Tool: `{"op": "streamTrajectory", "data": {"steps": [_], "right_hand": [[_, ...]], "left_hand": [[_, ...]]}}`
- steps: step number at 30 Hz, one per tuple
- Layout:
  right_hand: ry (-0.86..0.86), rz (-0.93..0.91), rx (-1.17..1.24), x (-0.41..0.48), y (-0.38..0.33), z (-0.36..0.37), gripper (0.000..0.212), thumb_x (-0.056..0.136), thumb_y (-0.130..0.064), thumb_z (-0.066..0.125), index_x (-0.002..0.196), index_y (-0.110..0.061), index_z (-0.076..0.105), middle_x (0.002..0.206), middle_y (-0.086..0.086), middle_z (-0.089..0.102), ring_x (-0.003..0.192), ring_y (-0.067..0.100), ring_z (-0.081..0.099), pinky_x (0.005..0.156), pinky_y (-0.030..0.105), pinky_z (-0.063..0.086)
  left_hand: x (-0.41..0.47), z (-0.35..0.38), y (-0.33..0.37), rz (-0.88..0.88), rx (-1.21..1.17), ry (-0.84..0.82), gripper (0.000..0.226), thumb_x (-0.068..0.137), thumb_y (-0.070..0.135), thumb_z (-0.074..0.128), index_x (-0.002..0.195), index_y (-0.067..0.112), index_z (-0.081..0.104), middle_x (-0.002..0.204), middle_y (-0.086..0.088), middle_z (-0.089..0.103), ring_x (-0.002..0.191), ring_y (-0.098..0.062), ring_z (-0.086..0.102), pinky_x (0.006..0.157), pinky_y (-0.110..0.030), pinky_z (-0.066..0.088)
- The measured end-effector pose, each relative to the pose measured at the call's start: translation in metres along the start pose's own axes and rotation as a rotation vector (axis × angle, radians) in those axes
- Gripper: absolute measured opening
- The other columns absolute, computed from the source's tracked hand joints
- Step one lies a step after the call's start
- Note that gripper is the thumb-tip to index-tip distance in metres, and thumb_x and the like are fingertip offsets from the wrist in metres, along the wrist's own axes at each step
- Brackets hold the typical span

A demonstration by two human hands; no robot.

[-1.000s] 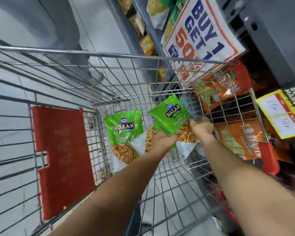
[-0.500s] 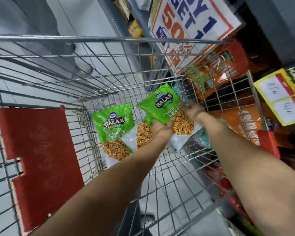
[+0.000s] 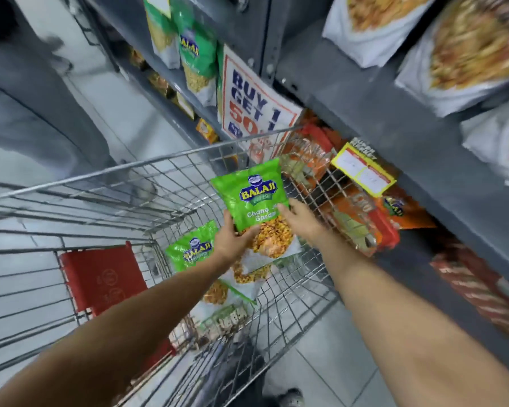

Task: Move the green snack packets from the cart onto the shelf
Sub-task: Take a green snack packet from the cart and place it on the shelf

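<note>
A green Balaji snack packet (image 3: 252, 198) is lifted above the wire cart (image 3: 147, 171), tilted toward the shelf. My left hand (image 3: 232, 240) grips its lower left side and my right hand (image 3: 300, 218) holds its right edge. Under it, more green packets hang in the same grip, their yellow and white bottoms showing (image 3: 247, 274). Another green packet (image 3: 193, 249) leans against the cart's near wall beside the red seat flap (image 3: 100, 277). Green packets (image 3: 194, 54) stand on the grey shelf (image 3: 350, 92) up at the back.
A "Buy 1 Get 1" sign (image 3: 253, 107) hangs from the shelf edge, right above the cart's far rim. Orange packets (image 3: 365, 210) and a yellow price tag (image 3: 363, 173) fill the lower shelf on the right. White chip bags (image 3: 465, 54) sit top right. Grey floor tiles lie on the left.
Both hands have raised the green packet from down inside the cart to above its rim, toward the shelf. The view has tilted up, so more of the shelf shows.
</note>
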State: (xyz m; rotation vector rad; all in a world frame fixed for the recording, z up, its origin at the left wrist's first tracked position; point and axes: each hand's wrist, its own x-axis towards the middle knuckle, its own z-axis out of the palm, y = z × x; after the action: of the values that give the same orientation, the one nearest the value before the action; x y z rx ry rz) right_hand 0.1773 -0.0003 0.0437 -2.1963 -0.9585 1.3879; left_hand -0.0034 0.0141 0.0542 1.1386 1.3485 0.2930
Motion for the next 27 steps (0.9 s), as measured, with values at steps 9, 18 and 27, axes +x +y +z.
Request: {"op": "streamTrajectory", "data": {"steps": [9, 18, 27], "right_hand": [[0.363, -0.357, 0.223, -0.132, -0.043, -0.067, 0.024, 0.097, -0.025, 0.047, 0.110, -0.010, 0.059, 0.106, 0.009, 0.064, 0.099, 0.018, 0.056, 0.082, 0.029, 0.044], [0.771, -0.484, 0.435, -0.258, 0.022, -0.194, 0.016, 0.091, -0.041, 0.049, 0.097, -0.031, 0.059, 0.104, 0.004, 0.070, 0.101, 0.021, 0.065, 0.087, 0.040, 0.049], [1.083, -0.360, 0.502, -0.336, 0.121, -0.291, 0.041, 0.096, -0.034, 0.046, 0.131, -0.012, 0.047, 0.127, 0.016, 0.058, 0.116, 0.026, 0.055, 0.100, 0.041, 0.042]], "left_hand": [[-0.075, -0.010, 0.103, 0.464, 0.235, 0.012, 0.069, 0.064, 0.054, 0.076, 0.122, 0.030, 0.047, 0.104, 0.005, 0.071, 0.091, -0.015, 0.069, 0.084, -0.038, 0.057], [-0.157, 0.118, 0.204, 0.877, 0.261, -0.215, 0.055, 0.068, 0.043, 0.079, 0.114, 0.040, 0.050, 0.105, 0.003, 0.072, 0.095, -0.023, 0.068, 0.084, -0.048, 0.056], [-0.204, 0.285, 0.247, 1.009, 0.356, -0.507, 0.064, 0.079, 0.020, 0.075, 0.133, 0.011, 0.042, 0.118, -0.006, 0.065, 0.101, -0.015, 0.063, 0.091, -0.031, 0.053]]}}
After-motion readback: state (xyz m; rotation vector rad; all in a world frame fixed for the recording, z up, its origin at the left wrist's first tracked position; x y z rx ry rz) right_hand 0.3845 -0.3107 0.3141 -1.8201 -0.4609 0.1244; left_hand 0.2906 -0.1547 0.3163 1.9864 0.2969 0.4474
